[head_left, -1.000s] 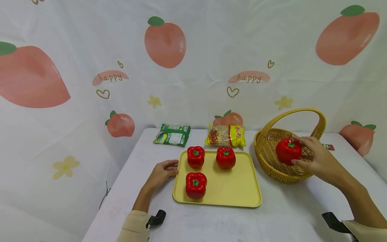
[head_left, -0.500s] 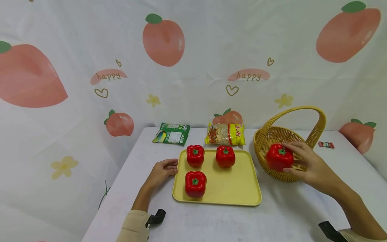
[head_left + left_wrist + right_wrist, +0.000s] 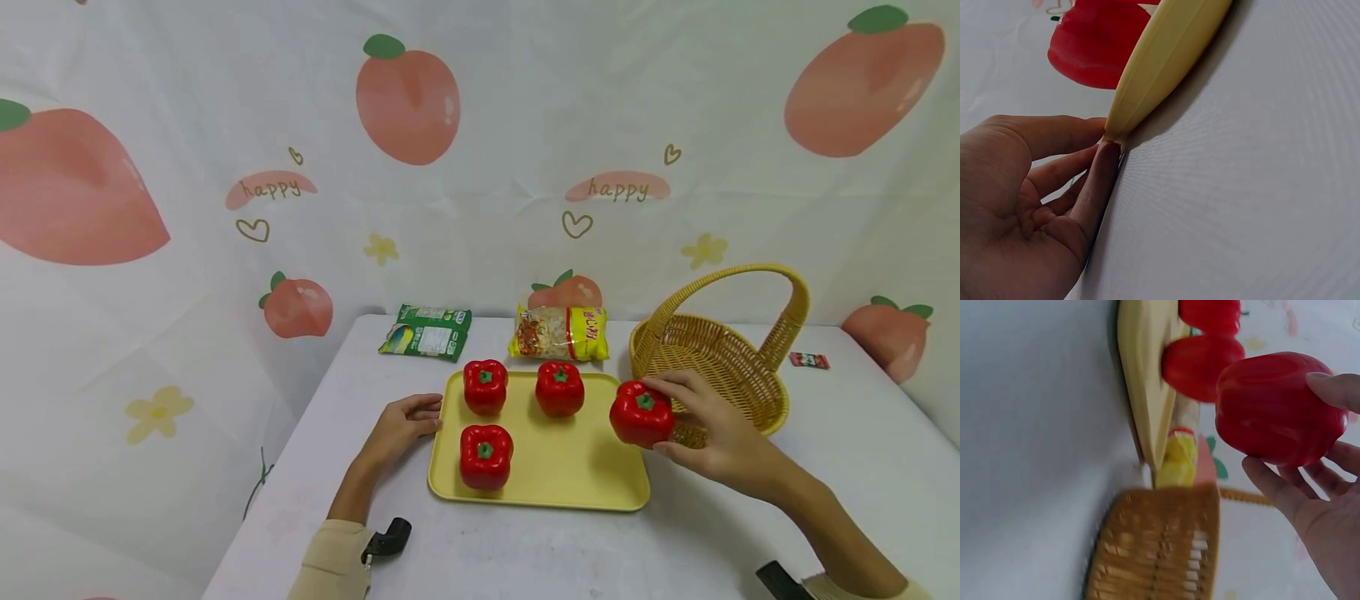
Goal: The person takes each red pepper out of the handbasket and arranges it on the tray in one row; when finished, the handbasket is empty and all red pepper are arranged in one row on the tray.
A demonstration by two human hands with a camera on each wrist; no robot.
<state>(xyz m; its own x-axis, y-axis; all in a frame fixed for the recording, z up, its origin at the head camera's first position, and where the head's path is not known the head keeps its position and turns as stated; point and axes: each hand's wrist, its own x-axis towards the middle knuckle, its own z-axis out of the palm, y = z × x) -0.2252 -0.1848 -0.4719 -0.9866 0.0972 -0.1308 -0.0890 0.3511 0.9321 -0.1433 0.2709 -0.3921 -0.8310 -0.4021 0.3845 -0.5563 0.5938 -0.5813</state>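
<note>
A red bell pepper with a green stem is gripped by my right hand between thumb and fingers. It is held over the right edge of the yellow tray, raised above it, as the right wrist view also shows. On the tray's left side stand three more red bell peppers: one at the back left, one at the back middle and one at the front left. At the tray's left rim, my left hand pinches the edge with thumb and finger.
A wicker basket with a tall arched handle stands right of the tray, behind my right hand. Behind the tray lie a green packet and a yellow noodle bag. A small red packet lies right of the basket.
My right hand has carried the bell pepper out of the basket and leftward to the tray's right edge. The left hand and the other peppers have stayed put.
</note>
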